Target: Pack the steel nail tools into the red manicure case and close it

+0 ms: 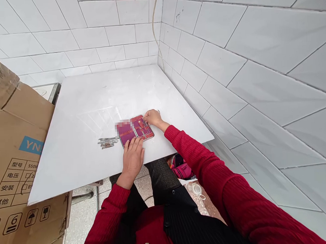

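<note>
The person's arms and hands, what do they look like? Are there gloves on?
No gloves: the left hand and right hand are both bare. The left sleeve and right sleeve are deep red, long, and have a bumpy, ribbed-looking texture.

We look down at a white surface (72,159) set in the corner of white-tiled walls (244,59). Near its front edge lies an open purple-and-red case (127,137), small tools (140,124) tucked in its right half. Our left grip (133,154), a bare hand, lies palm down over the case's lower edge. Our right grip (153,117) curls at the upper right corner; we cannot tell what it pinches. Left of the case lie loose metal pieces (108,142), a clear ridged sheet (102,119) behind them. A cardboard box (28,118) stands at the left, and a pale cable (153,26) hangs in the wall corner.
</note>
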